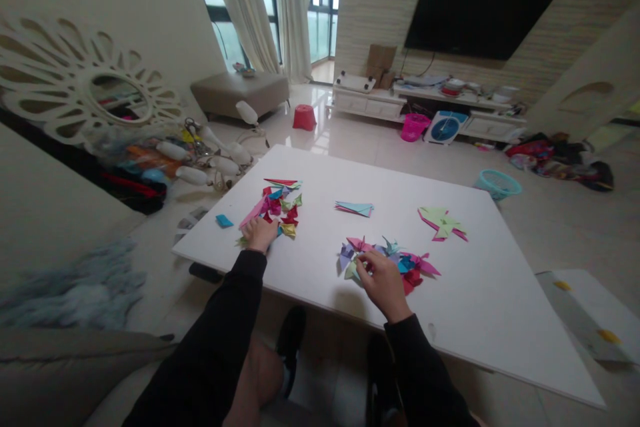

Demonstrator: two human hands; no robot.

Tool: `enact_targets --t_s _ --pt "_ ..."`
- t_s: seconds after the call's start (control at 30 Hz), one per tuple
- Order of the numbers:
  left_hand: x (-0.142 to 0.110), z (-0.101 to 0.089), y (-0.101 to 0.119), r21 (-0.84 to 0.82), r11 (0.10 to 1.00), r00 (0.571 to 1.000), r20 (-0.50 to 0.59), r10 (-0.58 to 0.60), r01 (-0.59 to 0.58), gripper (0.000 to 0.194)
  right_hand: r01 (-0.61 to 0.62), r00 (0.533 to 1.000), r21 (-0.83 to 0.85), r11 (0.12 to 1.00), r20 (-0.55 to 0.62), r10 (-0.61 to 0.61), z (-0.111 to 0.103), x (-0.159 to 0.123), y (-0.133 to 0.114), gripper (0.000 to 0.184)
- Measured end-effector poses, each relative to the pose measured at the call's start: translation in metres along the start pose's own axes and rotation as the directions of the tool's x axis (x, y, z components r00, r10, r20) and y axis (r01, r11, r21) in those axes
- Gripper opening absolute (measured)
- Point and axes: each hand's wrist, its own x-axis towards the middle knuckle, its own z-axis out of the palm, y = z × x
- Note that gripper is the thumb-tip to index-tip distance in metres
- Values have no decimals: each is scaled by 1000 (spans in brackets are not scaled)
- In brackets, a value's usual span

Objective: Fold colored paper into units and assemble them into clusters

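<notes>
A white low table [320, 180] carries coloured origami pieces. My left hand [260, 233] rests, fingers curled, on the near edge of a pile of folded papers [277, 207] at the left; what it holds is hidden. My right hand [383, 277] sits on a second pile of folded paper shapes [395, 257] near the front edge, its fingers pinched on a piece there. A light blue folded sheet [355, 208] lies in the middle. Green and pink folded sheets [443, 221] lie to the right. A small blue scrap [224, 220] sits at the left edge.
My legs and dark shoes [290, 340] are under the table's front edge. A red stool [304, 117], pink basket [414, 127], teal basket [497, 183] and a TV bench [425, 107] stand on the floor beyond. Clutter [190, 160] lies left of the table.
</notes>
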Motion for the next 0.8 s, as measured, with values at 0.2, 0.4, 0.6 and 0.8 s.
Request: enact_targets --t_s 0.2,0.4,0.6,0.8 --pt "-1 0 1 11 1000 999 38 -24 23 71 -8 1000 6 1000 5 8 1 1 1 16" --pt "-15 -19 15 -15 999 995 -93 38 -40 61 -17 1000 7 1000 4 17 0 3 -2 17" --pt "-37 -41 54 -405 889 964 -237 124 -214 38 -13 1000 33 999 -25 13 -1 5 0 18" --pt "-116 -27 117 -970 197 962 185 202 145 25 -112 987 111 988 -102 123 -8 11 4 17"
